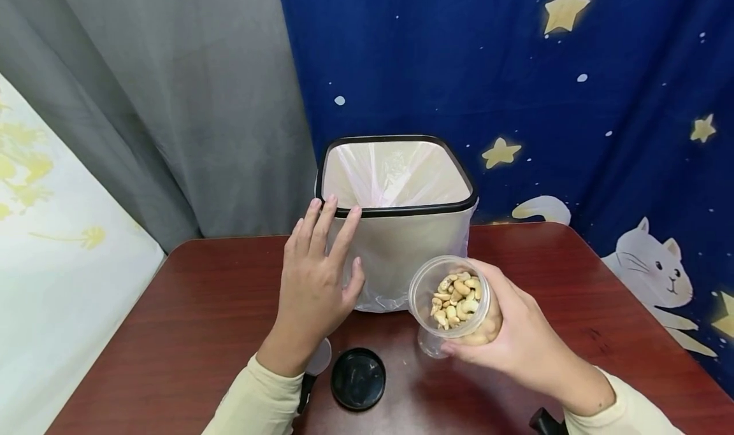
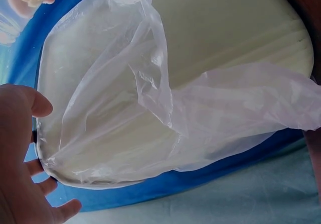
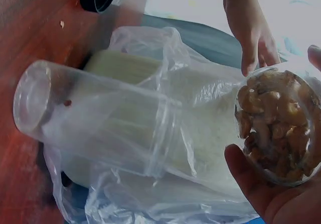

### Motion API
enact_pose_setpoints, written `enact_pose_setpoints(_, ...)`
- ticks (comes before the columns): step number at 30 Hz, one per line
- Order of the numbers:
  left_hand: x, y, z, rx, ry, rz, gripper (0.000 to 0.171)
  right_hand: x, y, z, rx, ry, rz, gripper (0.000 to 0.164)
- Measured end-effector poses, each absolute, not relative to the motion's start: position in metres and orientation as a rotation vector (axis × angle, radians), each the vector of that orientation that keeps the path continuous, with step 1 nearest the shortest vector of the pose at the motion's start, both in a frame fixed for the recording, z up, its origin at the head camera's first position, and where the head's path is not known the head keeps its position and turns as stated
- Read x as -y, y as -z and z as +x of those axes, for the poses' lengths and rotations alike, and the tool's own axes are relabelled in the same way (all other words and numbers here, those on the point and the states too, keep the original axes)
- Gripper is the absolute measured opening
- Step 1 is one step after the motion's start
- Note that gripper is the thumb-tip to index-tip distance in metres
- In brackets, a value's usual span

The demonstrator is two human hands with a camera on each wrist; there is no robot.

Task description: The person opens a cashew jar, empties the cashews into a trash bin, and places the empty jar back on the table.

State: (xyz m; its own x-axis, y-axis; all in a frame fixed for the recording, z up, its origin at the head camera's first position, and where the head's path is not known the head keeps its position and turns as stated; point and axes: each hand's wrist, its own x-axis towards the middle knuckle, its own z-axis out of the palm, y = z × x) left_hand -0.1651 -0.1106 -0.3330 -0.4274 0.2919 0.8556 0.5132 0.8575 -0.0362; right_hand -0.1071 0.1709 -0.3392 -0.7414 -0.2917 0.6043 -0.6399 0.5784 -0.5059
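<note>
My right hand (image 1: 510,333) grips a clear plastic jar (image 1: 492,323) of cashews (image 1: 455,300), its open mouth tilted toward the head camera. In the right wrist view, the nuts show through the jar's bottom (image 3: 276,126). Below it, a second clear jar (image 3: 100,113) stands on the table, with one small brown speck showing inside. My left hand (image 1: 315,269) has its fingers spread, fingertips right at the black rim of a pale waste bin (image 1: 401,213). A thin clear liner bag (image 2: 115,83) drapes over the bin's wall.
A round black lid (image 1: 358,379) lies on the reddish-brown table (image 1: 218,333) in front of the bin. Beside my left wrist sits a translucent round piece (image 1: 320,357), partly covered by the wrist. Grey and blue star-patterned curtains (image 1: 390,53) hang behind the table.
</note>
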Motion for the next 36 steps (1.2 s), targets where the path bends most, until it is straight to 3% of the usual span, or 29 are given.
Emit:
enact_pose_setpoints(28,0.11,0.335,-0.163,2.053,0.328,-0.603,0.071,-0.16,0.265,-0.139,2.262,-0.933,0.661,0.106)
enact_pose_setpoints(36,0.112,0.333,-0.164,2.057,0.324,-0.608,0.072,-0.151,0.238,-0.155,2.214,-0.965,0.712,0.099)
